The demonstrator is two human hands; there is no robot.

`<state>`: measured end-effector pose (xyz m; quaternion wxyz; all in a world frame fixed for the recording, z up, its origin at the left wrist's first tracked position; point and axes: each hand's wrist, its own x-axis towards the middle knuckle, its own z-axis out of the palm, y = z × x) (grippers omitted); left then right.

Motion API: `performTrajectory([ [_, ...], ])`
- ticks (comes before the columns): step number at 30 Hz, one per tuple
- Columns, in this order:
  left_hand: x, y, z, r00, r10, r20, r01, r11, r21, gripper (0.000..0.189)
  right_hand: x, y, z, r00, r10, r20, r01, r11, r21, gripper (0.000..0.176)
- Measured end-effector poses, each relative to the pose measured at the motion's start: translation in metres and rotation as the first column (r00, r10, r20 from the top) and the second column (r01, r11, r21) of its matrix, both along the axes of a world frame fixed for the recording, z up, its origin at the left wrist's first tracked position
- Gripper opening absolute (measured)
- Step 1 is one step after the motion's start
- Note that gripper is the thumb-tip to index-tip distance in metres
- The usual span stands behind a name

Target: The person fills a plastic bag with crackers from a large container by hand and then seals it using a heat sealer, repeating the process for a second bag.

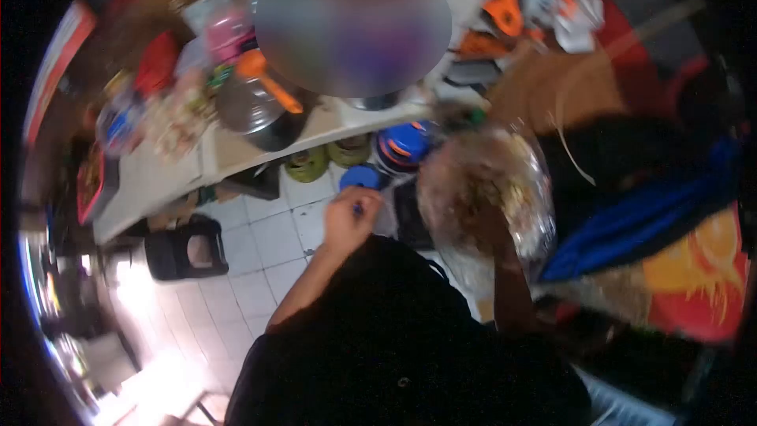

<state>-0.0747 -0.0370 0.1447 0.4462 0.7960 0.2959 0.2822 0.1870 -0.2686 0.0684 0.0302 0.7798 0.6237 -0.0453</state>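
My left hand point(352, 217) is in front of my body over the tiled floor, its fingers curled together around something small and blue that I cannot make out. On the right, my right hand point(485, 225) reaches into a large bowl lined with clear plastic point(538, 241). The bowl holds a brownish and pale yellow food mix point(512, 193). My right fingers are dark and blurred against the mix, so their pose is hidden. A round blue lid or container point(359, 178) lies just beyond my left hand.
A long pale counter point(229, 159) carries a metal pot point(252, 106), an orange spoon point(276, 87) and bags. Beneath it are green containers point(306, 166) and a blue tub point(404, 144). A black stool point(185, 251) stands left; blue cloth point(631, 221) lies right.
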Motion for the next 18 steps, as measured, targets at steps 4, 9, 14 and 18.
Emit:
performTrajectory([
  [4,0.009,0.000,-0.003,0.996,0.009,0.084,0.008,0.980,-0.200,0.008,-0.027,0.025,0.075,0.252,-0.646,-0.720,0.726,0.619,-0.301,0.060],
  [9,0.044,0.002,0.043,0.990,-0.125,0.072,0.130,0.990,-0.057,0.010,-0.023,0.017,0.037,0.748,-0.515,-0.419,0.577,0.816,0.026,0.037],
  [14,0.087,-0.005,0.113,0.952,-0.206,0.226,0.183,0.976,0.120,0.011,-0.020,0.000,0.040,0.593,-0.541,-0.596,0.670,0.742,-0.006,0.033],
  [18,0.119,-0.021,0.148,0.912,-0.311,0.266,0.262,0.943,0.205,0.011,-0.023,-0.013,0.058,0.732,-0.450,-0.512,0.642,0.708,0.295,0.042],
])
